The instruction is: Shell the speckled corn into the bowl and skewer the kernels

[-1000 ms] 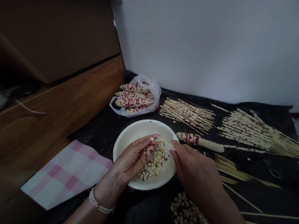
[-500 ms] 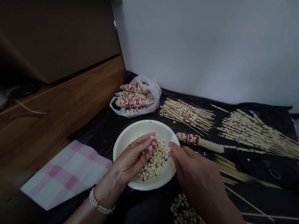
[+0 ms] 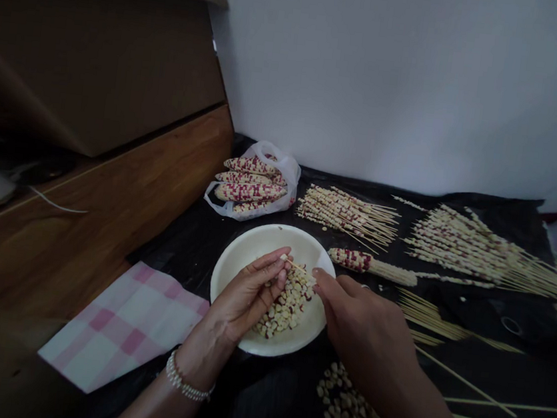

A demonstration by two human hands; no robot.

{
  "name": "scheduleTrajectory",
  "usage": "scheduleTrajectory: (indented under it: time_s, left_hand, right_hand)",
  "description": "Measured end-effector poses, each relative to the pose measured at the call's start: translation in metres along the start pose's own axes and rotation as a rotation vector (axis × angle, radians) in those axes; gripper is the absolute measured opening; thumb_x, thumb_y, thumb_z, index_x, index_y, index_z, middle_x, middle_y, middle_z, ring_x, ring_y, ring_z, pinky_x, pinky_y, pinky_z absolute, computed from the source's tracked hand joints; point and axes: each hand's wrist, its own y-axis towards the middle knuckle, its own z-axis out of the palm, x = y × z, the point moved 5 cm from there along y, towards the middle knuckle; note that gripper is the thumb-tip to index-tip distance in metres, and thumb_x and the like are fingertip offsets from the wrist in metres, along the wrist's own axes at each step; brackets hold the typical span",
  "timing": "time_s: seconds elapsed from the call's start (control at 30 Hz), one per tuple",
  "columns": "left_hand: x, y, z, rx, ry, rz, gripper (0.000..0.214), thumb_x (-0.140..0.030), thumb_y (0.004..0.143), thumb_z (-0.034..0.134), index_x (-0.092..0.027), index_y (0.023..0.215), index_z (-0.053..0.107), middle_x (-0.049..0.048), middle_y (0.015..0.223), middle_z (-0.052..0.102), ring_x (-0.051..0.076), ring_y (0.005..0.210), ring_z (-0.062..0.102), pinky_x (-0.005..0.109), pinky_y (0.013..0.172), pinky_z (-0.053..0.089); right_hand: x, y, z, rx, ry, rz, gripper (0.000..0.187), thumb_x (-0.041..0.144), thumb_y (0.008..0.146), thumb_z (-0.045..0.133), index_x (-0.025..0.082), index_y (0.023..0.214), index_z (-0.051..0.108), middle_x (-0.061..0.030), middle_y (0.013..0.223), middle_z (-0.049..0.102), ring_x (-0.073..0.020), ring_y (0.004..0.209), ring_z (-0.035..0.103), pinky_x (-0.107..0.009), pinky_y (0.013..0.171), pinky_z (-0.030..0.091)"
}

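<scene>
Above a white bowl [image 3: 227,257] of loose pale and dark-red corn kernels [image 3: 290,307], my two hands work close together. My left hand [image 3: 252,290] is closed in a pinch, with a pale corn kernel [image 3: 284,257] between thumb and forefinger. A thin wooden skewer [image 3: 297,265] runs from that kernel to my right hand [image 3: 360,312], whose fingers are closed round its other end. The skewer's tip meets the kernel; how deep it goes I cannot tell. My right palm and most of its fingertips are hidden.
Behind the bowl lie a plastic bag of corn cobs [image 3: 250,192] and kernel-threaded skewers [image 3: 343,210], with more threaded skewers [image 3: 460,246] at right. A partly stripped cob [image 3: 370,264], bare skewers [image 3: 432,314], a kernel pile [image 3: 353,415] and a checked cloth [image 3: 129,326] surround it.
My right hand has shifted slightly left, toward my left fingers, with the skewer. The kernel shows more clearly at the skewer's tip. My left hand has barely moved.
</scene>
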Motion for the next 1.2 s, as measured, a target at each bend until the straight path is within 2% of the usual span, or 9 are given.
scheduleTrajectory:
  time_s: [0.17,0.47,0.67,0.83,1.2]
  left_hand:
    - [-0.0018,0.0008,-0.0015,-0.027,-0.017,0.036,0.02,0.001,0.08,0.061,-0.005,0.096,0.072,0.0121,0.089,0.071,0.011,0.078,0.069,0.015,0.072,0.058]
    - [-0.001,0.0011,-0.002,-0.037,-0.001,0.031,0.02,0.001,0.078,0.063,-0.008,0.093,0.072,0.0105,0.094,0.072,0.011,0.079,0.069,0.015,0.071,0.058]
    - [-0.0014,-0.0008,-0.0016,-0.06,0.017,0.038,0.019,0.0,0.078,0.063,-0.008,0.092,0.073,0.0096,0.096,0.072,0.011,0.08,0.069,0.014,0.073,0.057]
    - [-0.0007,-0.0013,-0.0014,-0.049,0.02,0.037,0.018,-0.002,0.079,0.063,-0.008,0.093,0.073,0.0115,0.1,0.072,0.01,0.079,0.069,0.014,0.073,0.057]
    - [-0.0007,0.0011,-0.0039,-0.023,0.036,0.047,0.017,-0.001,0.079,0.063,-0.007,0.092,0.073,0.0099,0.088,0.073,0.009,0.074,0.069,0.014,0.071,0.057]
  right_hand:
    - [0.0014,-0.0002,-0.0019,-0.025,-0.018,-0.018,0.033,0.015,0.083,0.052,0.021,0.115,0.06,0.0011,0.068,0.06,-0.0139,0.051,0.056,-0.027,0.048,0.02]
    - [0.0022,-0.0011,-0.0019,-0.035,-0.02,-0.025,0.037,0.014,0.083,0.05,0.021,0.118,0.061,0.0,0.069,0.062,-0.0139,0.052,0.057,-0.027,0.048,0.02]
    - [0.0034,-0.0014,-0.003,-0.024,-0.042,-0.02,0.04,0.013,0.079,0.056,0.021,0.117,0.062,-0.0003,0.069,0.063,-0.0146,0.051,0.058,-0.027,0.048,0.02]
    - [0.0045,-0.0023,-0.0045,-0.099,-0.031,-0.043,0.042,0.014,0.076,0.057,0.02,0.117,0.062,0.0006,0.068,0.061,-0.0167,0.049,0.057,-0.028,0.046,0.02]
    - [0.0053,-0.0029,-0.0051,-0.123,-0.023,-0.065,0.041,0.011,0.077,0.052,0.017,0.115,0.064,-0.0003,0.068,0.061,-0.0169,0.048,0.057,-0.028,0.045,0.024]
